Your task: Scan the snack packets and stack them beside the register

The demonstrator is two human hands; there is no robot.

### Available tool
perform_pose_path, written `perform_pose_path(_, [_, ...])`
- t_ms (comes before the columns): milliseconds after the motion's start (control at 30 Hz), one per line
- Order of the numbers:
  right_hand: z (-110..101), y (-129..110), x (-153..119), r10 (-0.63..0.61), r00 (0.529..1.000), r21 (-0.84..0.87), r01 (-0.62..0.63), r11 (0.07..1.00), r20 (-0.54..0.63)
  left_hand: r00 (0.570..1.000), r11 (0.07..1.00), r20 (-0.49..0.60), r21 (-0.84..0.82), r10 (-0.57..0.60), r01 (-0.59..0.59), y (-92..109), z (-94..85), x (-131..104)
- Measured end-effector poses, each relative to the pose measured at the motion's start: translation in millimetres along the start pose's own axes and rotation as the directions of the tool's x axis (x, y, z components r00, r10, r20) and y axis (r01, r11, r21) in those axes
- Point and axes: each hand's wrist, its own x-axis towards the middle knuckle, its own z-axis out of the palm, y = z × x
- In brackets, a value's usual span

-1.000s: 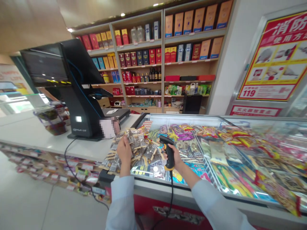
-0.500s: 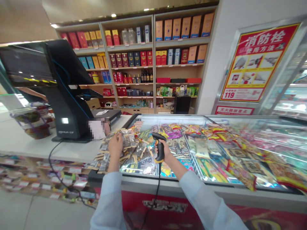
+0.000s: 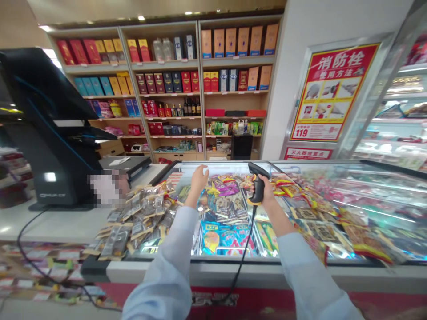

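Observation:
My right hand (image 3: 267, 190) is wrapped round the handle of a black and yellow barcode scanner (image 3: 257, 184), raised over the glass-topped freezer (image 3: 150, 270). A cable hangs from the scanner's base. My left hand (image 3: 199, 181) is over the glass with its fingers bent forward and apart, and nothing shows in it. To its left lies a pile of small clear-wrapped snack packs (image 3: 143, 213). Purple packs (image 3: 227, 186) lie just beyond and right of my left hand. Red and yellow snack bags (image 3: 362, 238) are spread over the right part of the freezer.
A black checkout terminal (image 3: 50, 146) stands on the white counter (image 3: 73, 226) at left. Behind the freezer are shelves of boxes and bottles (image 3: 173, 102). A red fire-hydrant notice (image 3: 333, 93) hangs on the right wall. The cable (image 3: 245, 249) crosses the freezer's front edge.
The view has turned right. My left hand has left the snack pile and moved right over the glass, its fingers now apart. The scanner, still in my right hand, has also moved right.

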Motion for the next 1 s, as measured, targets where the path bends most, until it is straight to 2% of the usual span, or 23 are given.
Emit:
perform_pose_path(100, [-25.1,5.2,12.0,0.042,0.995,0.001,-0.042,0.999,-0.093,0.997,1.000,0.079,-0.022,-0.010,0.012,-0.8,49.0,13.7])
perform_pose_path(233, [-50.2,29.9,27.6,0.078,0.983,0.005,-0.079,0.997,-0.168,0.987,0.998,0.153,0.006,-0.057,0.057,-15.9,103.3,28.4])
perform_pose_path(333, [-60.6,49.1,37.0,0.064,0.970,-0.014,-0.069,0.997,-0.232,0.971,0.991,0.207,0.079,-0.123,0.109,-30.3,133.3,38.9])
perform_pose_path(433, [-65.9,59.9,43.0,0.036,0.970,-0.044,-0.048,0.998,-0.242,0.950,0.979,0.266,0.158,-0.164,0.125,-42.5,153.9,49.1])
perform_pose_path(567, [-70.4,63.3,47.8,0.020,0.972,-0.027,-0.028,0.999,-0.234,0.924,0.973,0.349,0.215,-0.155,0.083,-52.9,168.2,58.8])
perform_pose_path(700, [-72.0,64.7,49.9,0.031,0.972,-0.010,-0.034,0.999,-0.231,0.919,0.964,0.372,0.263,-0.128,0.028,-54.7,171.9,57.2])
perform_pose_path(867, [-68.2,65.4,48.8,0.013,0.969,0.027,-0.007,1.000,-0.248,0.927,0.950,0.341,0.310,-0.154,0.044,-46.3,166.9,44.7])
perform_pose_path(1000, [-61.9,60.3,44.8,0.027,0.976,0.068,-0.013,0.998,-0.216,0.935,0.965,0.327,0.258,-0.135,0.049,-35.4,151.8,41.7])
